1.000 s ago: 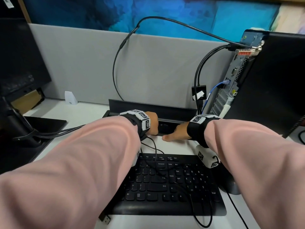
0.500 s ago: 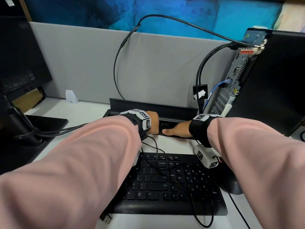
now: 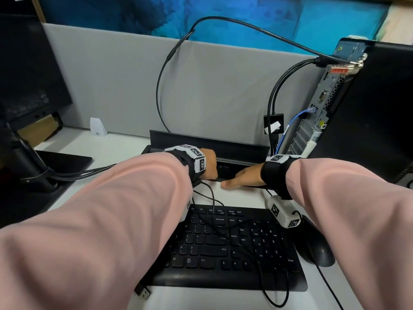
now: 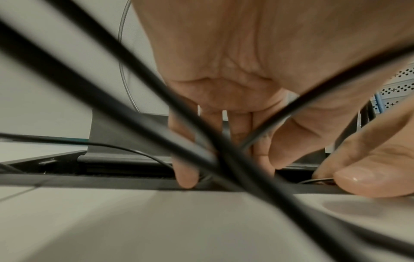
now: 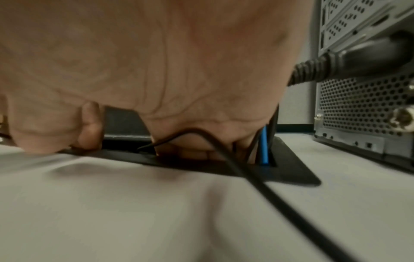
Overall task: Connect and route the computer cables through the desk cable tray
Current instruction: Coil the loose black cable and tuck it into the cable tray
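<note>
The black cable tray [image 3: 207, 143] sits at the back of the desk with its lid raised. Both hands are at its slot. My left hand [image 3: 210, 166] reaches down into the slot, and a thin black cable [image 4: 313, 88] runs between its thumb and fingers [image 4: 237, 127]. My right hand [image 3: 241, 177] lies palm down with its thumb [image 4: 369, 177] on the tray rim [image 5: 291, 175] and its fingers tucked into the slot. A thin black cable [image 5: 224, 154] loops under that palm, and its end meets the thumb and a finger. The fingertips inside the slot are hidden.
A black keyboard [image 3: 223, 249] with thin cables across it lies in front of me, with a mouse [image 3: 317, 249] to its right. A loose USB plug [image 3: 143, 291] lies at the keyboard's front left. The computer tower [image 3: 368, 108] stands at the right and a monitor stand [image 3: 33, 173] at the left. A blue cable [image 5: 264, 147] drops into the slot.
My right hand rose slightly toward the slot and came back with its thumb on the rim. The left hand has stayed at the slot.
</note>
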Demonstrator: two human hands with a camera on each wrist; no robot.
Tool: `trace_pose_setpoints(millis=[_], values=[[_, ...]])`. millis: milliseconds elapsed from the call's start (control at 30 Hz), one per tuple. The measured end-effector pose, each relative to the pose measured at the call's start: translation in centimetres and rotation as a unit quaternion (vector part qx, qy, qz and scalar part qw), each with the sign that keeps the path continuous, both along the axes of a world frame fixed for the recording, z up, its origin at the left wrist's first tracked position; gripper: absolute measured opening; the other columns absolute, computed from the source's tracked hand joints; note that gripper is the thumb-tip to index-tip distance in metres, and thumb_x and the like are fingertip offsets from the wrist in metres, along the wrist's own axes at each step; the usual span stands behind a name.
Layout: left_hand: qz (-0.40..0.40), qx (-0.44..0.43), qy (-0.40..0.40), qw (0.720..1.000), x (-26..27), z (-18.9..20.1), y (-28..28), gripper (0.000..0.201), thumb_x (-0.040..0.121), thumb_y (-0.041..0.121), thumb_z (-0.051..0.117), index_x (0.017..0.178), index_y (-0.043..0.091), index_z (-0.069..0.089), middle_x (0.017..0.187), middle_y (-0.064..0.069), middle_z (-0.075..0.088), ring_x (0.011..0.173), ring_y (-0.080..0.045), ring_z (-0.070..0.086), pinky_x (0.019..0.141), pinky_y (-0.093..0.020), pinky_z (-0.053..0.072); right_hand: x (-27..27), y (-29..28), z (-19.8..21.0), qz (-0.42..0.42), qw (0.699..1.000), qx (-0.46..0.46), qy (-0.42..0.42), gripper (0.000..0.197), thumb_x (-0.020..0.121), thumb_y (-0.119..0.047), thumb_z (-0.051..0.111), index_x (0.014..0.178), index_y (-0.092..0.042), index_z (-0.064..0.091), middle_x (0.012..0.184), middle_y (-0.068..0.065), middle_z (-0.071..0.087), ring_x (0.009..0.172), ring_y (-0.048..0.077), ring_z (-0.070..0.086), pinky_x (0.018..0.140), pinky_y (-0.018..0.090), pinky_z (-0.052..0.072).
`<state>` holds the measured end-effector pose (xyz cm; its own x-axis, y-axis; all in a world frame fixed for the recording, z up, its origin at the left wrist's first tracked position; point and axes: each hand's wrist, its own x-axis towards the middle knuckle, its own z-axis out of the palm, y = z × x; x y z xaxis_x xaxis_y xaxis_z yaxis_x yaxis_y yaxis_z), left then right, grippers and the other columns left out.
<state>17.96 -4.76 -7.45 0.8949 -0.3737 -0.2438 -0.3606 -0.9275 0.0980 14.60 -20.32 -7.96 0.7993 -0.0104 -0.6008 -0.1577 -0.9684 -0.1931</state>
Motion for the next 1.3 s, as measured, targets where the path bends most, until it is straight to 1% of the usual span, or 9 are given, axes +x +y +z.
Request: trace_pose_setpoints(millis=[267,400,500,667,800,933,1067,1200,1300], values=[[0.002,-0.017,0.006,1.0,-0.7,0.4,0.4,0.024,0.092,0.025,0.053,0.099,0.008,0.068,0.087,-0.005,0.063,0.074,-0.022,0.055,0.057,-0.025,0.041,-1.5,0.1,1.7,0.023,0.995,-0.025,-0.091,0.078,0.09,-0.075,0.036,0.142,-0.019,0.052,0.15,0.004,0.047,0.137,0.022,0.044,0.109,0.032,0.031],[0.002,-0.088,0.028,0.996,-2.2,0.6,1.5,0.028,0.094,0.029,0.056,0.113,0.014,0.07,0.112,-0.003,0.069,0.098,-0.021,0.062,0.086,-0.028,0.048,-4.8,-2.2,4.0,0.018,0.982,0.006,-0.189,0.053,0.099,-0.057,0.041,0.126,-0.017,0.063,0.126,0.006,0.064,0.111,0.02,0.057,0.094,0.03,0.042],[0.001,-0.151,0.025,0.988,-4.0,0.5,3.0,0.029,0.09,0.047,0.061,0.105,0.025,0.072,0.111,0.007,0.069,0.106,-0.018,0.063,0.097,-0.032,0.048,-8.0,-4.6,3.6,0.0,0.977,-0.019,-0.213,0.029,0.095,-0.039,0.056,0.113,-0.019,0.067,0.117,0.003,0.067,0.11,0.021,0.06,0.096,0.034,0.048],[-0.023,-0.137,0.035,0.99,-8.1,0.4,4.2,0.029,0.085,0.046,0.069,0.109,0.031,0.072,0.113,0.012,0.067,0.107,-0.012,0.061,0.095,-0.026,0.044,-13.6,-6.9,1.8,-0.052,0.984,-0.081,-0.147,0.047,0.088,-0.038,0.063,0.133,-0.024,0.056,0.134,0.001,0.058,0.12,0.023,0.055,0.1,0.031,0.045],[-0.017,-0.105,0.027,0.994,-10.2,0.3,5.3,0.035,0.088,0.04,0.067,0.122,0.03,0.067,0.122,0.009,0.066,0.111,-0.013,0.06,0.095,-0.024,0.042,-16.4,-7.2,1.1,-0.063,0.983,-0.083,-0.153,0.04,0.088,-0.039,0.064,0.125,-0.024,0.061,0.125,0.001,0.064,0.111,0.022,0.06,0.09,0.03,0.049],[-0.004,-0.088,-0.005,0.996,-12.2,-0.2,6.5,0.041,0.088,0.042,0.066,0.128,0.033,0.062,0.13,0.009,0.061,0.119,-0.015,0.057,0.101,-0.026,0.042,-18.3,-6.5,1.7,-0.097,0.98,-0.099,-0.146,0.038,0.09,-0.041,0.062,0.12,-0.018,0.064,0.121,0.005,0.064,0.093,0.023,0.06,0.064,0.028,0.053],[0.006,-0.081,-0.012,0.997,-13.7,-0.7,7.2,0.047,0.089,0.043,0.064,0.134,0.033,0.057,0.134,0.007,0.059,0.121,-0.017,0.056,0.104,-0.028,0.042,-19.4,-6.7,1.9,-0.114,0.975,-0.132,-0.14,0.047,0.092,-0.047,0.058,0.124,-0.012,0.062,0.125,0.009,0.063,0.094,0.022,0.056,0.079,0.031,0.051],[-0.001,-0.077,-0.021,0.997,-14.4,-0.8,7.2,0.049,0.091,0.042,0.062,0.138,0.032,0.053,0.138,0.006,0.056,0.124,-0.018,0.054,0.103,-0.028,0.04,-19.8,-6.8,1.7,-0.135,0.972,-0.126,-0.144,0.049,0.092,-0.049,0.058,0.12,-0.01,0.065,0.121,0.01,0.066,0.093,0.024,0.06,0.076,0.031,0.05],[0.001,-0.079,-0.026,0.997,-14.7,-0.5,7.3,0.048,0.091,0.042,0.062,0.137,0.032,0.053,0.138,0.005,0.056,0.124,-0.018,0.054,0.104,-0.029,0.04,-19.8,-6.8,1.8,-0.126,0.971,-0.142,-0.145,0.051,0.095,-0.048,0.054,0.124,-0.008,0.063,0.127,0.01,0.063,0.105,0.026,0.061,0.085,0.032,0.051]])
